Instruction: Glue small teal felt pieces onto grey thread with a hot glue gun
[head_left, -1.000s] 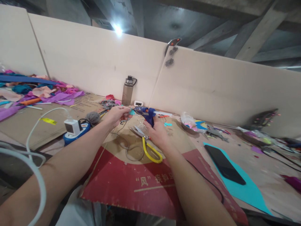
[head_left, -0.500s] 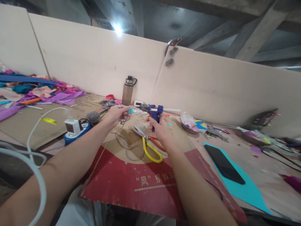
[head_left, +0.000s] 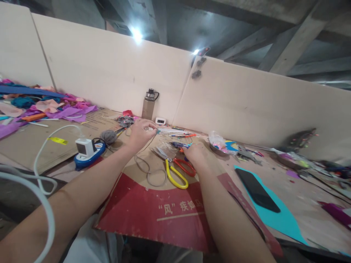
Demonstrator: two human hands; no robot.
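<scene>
My left hand (head_left: 142, 136) is raised over the cardboard with its fingers pinched on a small teal piece (head_left: 158, 131), most of it hidden by the fingertips. A thin grey cord (head_left: 148, 170) hangs below this hand and loops across the cardboard. At the middle right, my right hand (head_left: 196, 153) is wrapped round a blue glue gun (head_left: 179, 145), held low against the work surface. Its handle is largely covered by the hand. Just in front of the right hand lie scissors (head_left: 177, 178) with one yellow and one red handle, blades spread a little.
Red-and-brown cardboard (head_left: 128, 204) covers the near table. A bottle (head_left: 148, 106) stands by the white partition. Left are a blue power strip (head_left: 90, 155), a grey yarn ball (head_left: 109, 136) and coloured scraps (head_left: 49, 106). A phone (head_left: 257, 190) and a bowl (head_left: 219, 149) are right.
My right hand has lowered the glue gun from beside the left hand down toward the cardboard. My left hand has shifted slightly right, still pinching the teal piece.
</scene>
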